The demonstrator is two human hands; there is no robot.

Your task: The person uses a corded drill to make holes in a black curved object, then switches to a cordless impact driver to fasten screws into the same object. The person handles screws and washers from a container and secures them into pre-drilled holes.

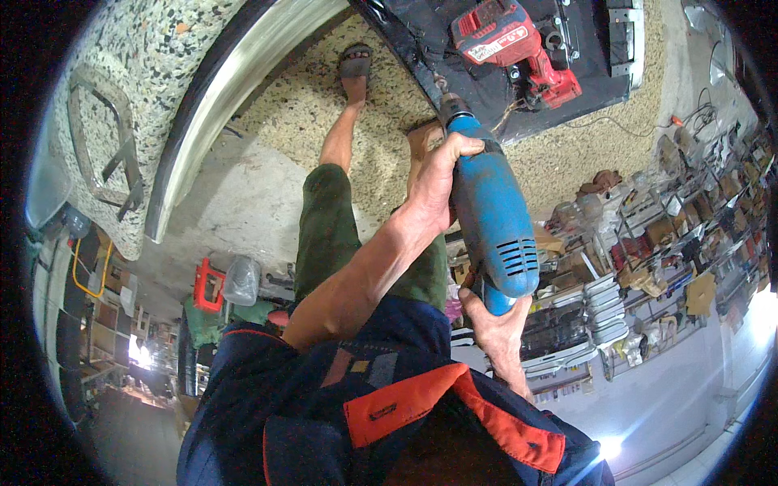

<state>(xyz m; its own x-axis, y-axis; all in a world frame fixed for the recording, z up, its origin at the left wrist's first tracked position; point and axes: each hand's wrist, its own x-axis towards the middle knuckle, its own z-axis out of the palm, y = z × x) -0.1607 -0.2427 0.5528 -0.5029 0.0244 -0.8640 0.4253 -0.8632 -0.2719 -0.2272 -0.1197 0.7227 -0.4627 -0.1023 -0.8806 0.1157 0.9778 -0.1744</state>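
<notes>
A blue corded-style power drill (pixel 492 188) slants across the view in both hands. My left hand (pixel 436 182) wraps the front of its body just behind the chuck, thumb on top. At the rear, my right hand (pixel 499 325) grips the handle; the trigger is hidden. The metal chuck (pixel 454 108) holds a bit (pixel 440 82), whose tip is at the edge of a black-covered work surface (pixel 559 112). I cannot tell whether the tip touches it. Beyond the chuck, a red cordless power tool (pixel 516 51) with a battery lies on that surface.
Metal hardware (pixel 559 39) lies beside the red tool, near a silver metal bracket (pixel 626 42). A curved pale panel (pixel 243 91) and a terrazzo slab (pixel 164 48) bearing a metal frame (pixel 103 140) are at left. Cluttered shelves (pixel 608 310) stand at right. A cable (pixel 614 121) trails across the floor.
</notes>
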